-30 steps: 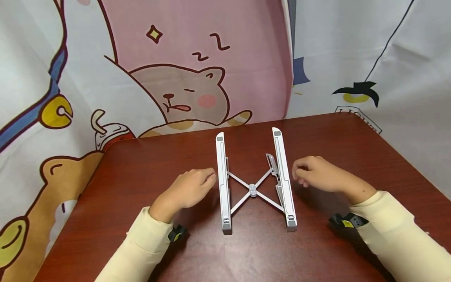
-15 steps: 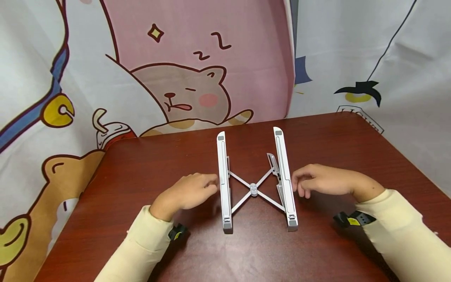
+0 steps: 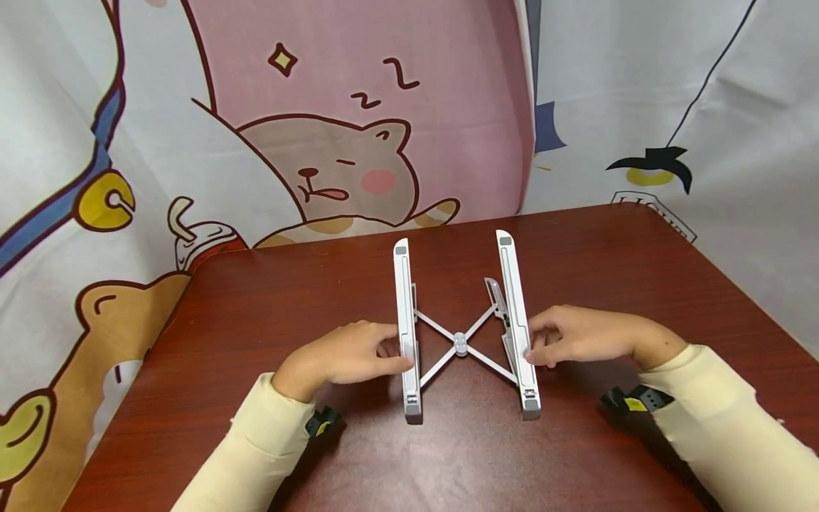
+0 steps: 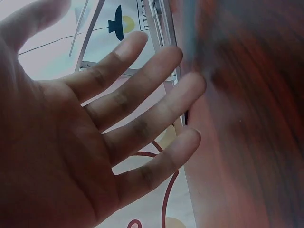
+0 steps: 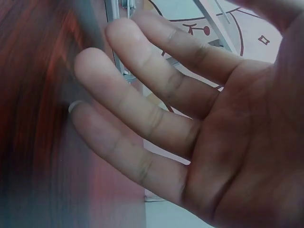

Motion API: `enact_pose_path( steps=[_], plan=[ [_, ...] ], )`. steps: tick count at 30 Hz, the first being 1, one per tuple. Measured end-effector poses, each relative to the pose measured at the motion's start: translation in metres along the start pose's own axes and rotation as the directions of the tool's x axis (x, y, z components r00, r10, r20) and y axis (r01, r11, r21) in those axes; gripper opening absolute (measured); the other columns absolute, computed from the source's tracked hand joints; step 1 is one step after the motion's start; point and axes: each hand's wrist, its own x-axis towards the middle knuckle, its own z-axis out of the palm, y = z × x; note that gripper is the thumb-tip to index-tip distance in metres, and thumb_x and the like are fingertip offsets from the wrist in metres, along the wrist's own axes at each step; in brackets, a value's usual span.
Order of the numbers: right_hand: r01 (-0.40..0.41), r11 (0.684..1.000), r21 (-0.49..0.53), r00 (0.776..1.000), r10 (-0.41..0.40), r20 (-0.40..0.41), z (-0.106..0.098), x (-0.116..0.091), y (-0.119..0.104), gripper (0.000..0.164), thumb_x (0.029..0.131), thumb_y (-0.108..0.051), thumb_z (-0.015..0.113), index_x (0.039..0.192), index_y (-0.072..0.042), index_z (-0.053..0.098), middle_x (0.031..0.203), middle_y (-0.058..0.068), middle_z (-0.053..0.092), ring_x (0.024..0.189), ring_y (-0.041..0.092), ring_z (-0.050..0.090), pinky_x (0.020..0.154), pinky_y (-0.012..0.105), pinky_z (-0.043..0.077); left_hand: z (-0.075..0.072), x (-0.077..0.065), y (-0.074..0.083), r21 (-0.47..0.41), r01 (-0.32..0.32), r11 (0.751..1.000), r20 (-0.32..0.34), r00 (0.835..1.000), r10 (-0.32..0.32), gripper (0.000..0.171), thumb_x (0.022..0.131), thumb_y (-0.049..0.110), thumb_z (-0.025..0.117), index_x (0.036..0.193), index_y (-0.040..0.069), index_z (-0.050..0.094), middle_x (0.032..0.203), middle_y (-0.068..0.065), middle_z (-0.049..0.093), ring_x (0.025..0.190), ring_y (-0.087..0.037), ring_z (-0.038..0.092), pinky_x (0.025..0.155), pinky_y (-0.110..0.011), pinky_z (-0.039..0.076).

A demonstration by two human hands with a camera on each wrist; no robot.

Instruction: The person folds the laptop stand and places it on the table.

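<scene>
A white and silver folding laptop stand (image 3: 461,344) lies on the dark red-brown table, two long rails joined by an X of thin crossbars. In the head view my left hand (image 3: 345,352) is at the outer side of the left rail, its thumb tip over the rail's face. My right hand (image 3: 585,336) mirrors it at the right rail, thumb tip at the edge. The left wrist view shows the left fingers (image 4: 142,116) spread and nearly straight beside the stand. Slightly bent, apart fingers (image 5: 142,111) of the right hand appear in the right wrist view, with the stand partly hidden behind them.
The wooden table (image 3: 288,284) extends around the stand on all sides. A printed cartoon curtain (image 3: 358,163) hangs along its back and left edges. Black wrist cameras (image 3: 323,422) sit under both cream sleeves (image 3: 256,441).
Both hands have come in against the stand's rails and their thumbs have moved out onto the rails. The fingers were more loosely curled before. The stand has stayed put.
</scene>
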Motion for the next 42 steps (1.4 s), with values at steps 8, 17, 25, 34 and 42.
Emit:
enact_pose_path(
  steps=[8,17,25,34,42],
  plan=[
    [0.022,1.000,-0.013,1.000,-0.022,0.009,0.0018,0.0003,0.0022,0.003,0.093,-0.020,0.070,0.093,-0.016,0.069,0.075,-0.011,0.062,0.064,0.001,0.055,0.057,0.022,0.048,0.0029,0.0018,-0.0020,-0.004,-0.021,1.000,0.017,1.000,0.021,0.028,0.088,0.047,0.071,0.101,0.024,0.065,0.091,0.009,0.069,0.083,-0.005,0.063,0.077,-0.029,0.051],
    [0.054,0.998,0.008,0.998,-0.055,0.036,0.0044,0.0014,0.0034,0.006,0.093,-0.023,0.070,0.091,-0.018,0.071,0.072,-0.009,0.060,0.062,0.000,0.052,0.054,0.020,0.045,0.0051,0.0037,-0.0052,-0.051,-0.078,0.996,0.025,0.997,0.079,0.024,0.086,0.037,0.076,0.100,0.019,0.067,0.094,0.003,0.073,0.089,-0.011,0.068,0.081,-0.028,0.052],
    [0.056,0.998,0.022,0.997,-0.057,0.049,0.0056,0.0026,0.0039,0.008,0.093,-0.025,0.071,0.093,-0.017,0.072,0.072,-0.010,0.059,0.060,-0.001,0.051,0.052,0.019,0.042,0.0038,0.0033,-0.0061,-0.060,-0.082,0.995,0.038,0.996,0.084,0.021,0.085,0.036,0.078,0.095,0.019,0.070,0.092,0.003,0.074,0.087,-0.010,0.067,0.081,-0.027,0.052],
    [0.076,0.996,0.036,0.995,-0.079,0.060,0.0063,0.0036,0.0048,0.008,0.094,-0.024,0.070,0.093,-0.016,0.072,0.072,-0.008,0.059,0.061,-0.002,0.049,0.052,0.018,0.039,0.0021,0.0035,-0.0055,-0.084,-0.122,0.989,0.043,0.991,0.126,0.014,0.084,0.032,0.080,0.079,0.023,0.071,0.075,0.011,0.069,0.066,-0.005,0.055,0.063,-0.021,0.046],
    [0.080,0.996,0.027,0.995,-0.082,0.057,0.0063,0.0032,0.0038,0.009,0.094,-0.025,0.069,0.094,-0.016,0.071,0.073,-0.012,0.058,0.062,-0.002,0.050,0.054,0.019,0.042,0.0020,0.0039,-0.0046,-0.081,-0.106,0.991,0.045,0.993,0.110,0.013,0.083,0.032,0.081,0.079,0.024,0.073,0.077,0.012,0.072,0.069,-0.003,0.059,0.065,-0.021,0.048]
  ],
)
